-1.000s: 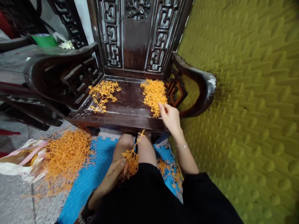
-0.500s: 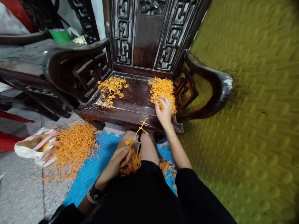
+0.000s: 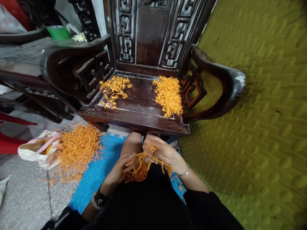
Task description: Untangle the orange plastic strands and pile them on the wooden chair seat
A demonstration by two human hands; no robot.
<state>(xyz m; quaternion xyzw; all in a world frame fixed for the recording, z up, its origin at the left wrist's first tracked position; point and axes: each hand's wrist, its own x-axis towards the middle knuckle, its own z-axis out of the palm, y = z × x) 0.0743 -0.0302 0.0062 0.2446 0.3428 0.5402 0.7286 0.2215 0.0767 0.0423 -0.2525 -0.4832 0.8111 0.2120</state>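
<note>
Left hand point(image 3: 121, 166) pinches a thin, branching orange strand point(image 3: 144, 154) at six o'clock; right hand point(image 3: 168, 155) curls against it, its grip unclear to me. One frilly yellow-orange heap point(image 3: 169, 95) sits at one o'clock on the dark wooden chair point(image 3: 141, 92).

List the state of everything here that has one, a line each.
Left hand, closed on orange strands
Right hand, fingers bent at the strands; grip unclear
Orange strands, branching, between both hands
Chair seat, partly covered
Left pile, loosely spread
Right pile, denser
Floor heap, tangled
White bag, lying open
Blue mat, flat
</note>
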